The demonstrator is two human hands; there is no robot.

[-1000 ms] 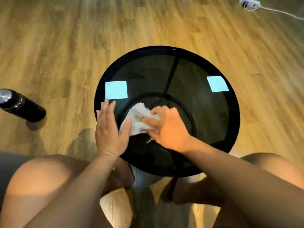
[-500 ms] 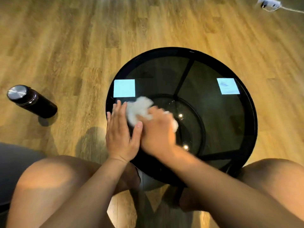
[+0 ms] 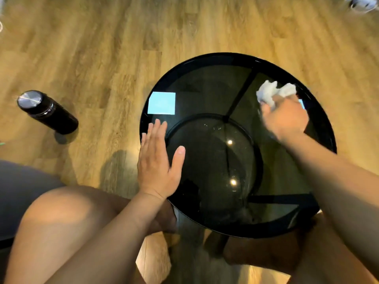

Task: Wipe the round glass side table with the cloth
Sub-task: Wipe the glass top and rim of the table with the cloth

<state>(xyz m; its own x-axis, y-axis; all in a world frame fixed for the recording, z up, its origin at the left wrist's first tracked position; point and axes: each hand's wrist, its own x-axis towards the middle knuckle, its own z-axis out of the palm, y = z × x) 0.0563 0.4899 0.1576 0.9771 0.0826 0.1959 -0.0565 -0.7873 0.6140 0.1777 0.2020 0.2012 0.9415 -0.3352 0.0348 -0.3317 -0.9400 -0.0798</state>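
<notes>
1. Knees, bare, nearest the camera, to either side of the counter's near edge.
2. Left hand (image 3: 158, 162): flat, palm down on the counter's near-left edge, fingers straight and close together, thumb splayed. Judged to be steadying.
3. Counter (image 3: 225, 56): round, dark smoked glass in a black rim. A black ring and struts show through it. Glossy, with two light spots and a pale rectangular reflection (image 3: 162, 103).
4. Right hand (image 3: 285, 117): motion-blurred, at the far right of the glass, fingers curled into the cloth.
5. Cloth (image 3: 274, 92): white, soft, crumpled into a wad with no clear long axis. It protrudes beyond the right fingertips near the far-right rim. The bulk of the glass lies leftward and nearer, so the next stroke likely runs that way.
6. Bottle (image 3: 48, 112): dark cylinder with a metal cap, on the floor to the left.
7. Floor (image 3: 102, 48): wood-grain planks.
</notes>
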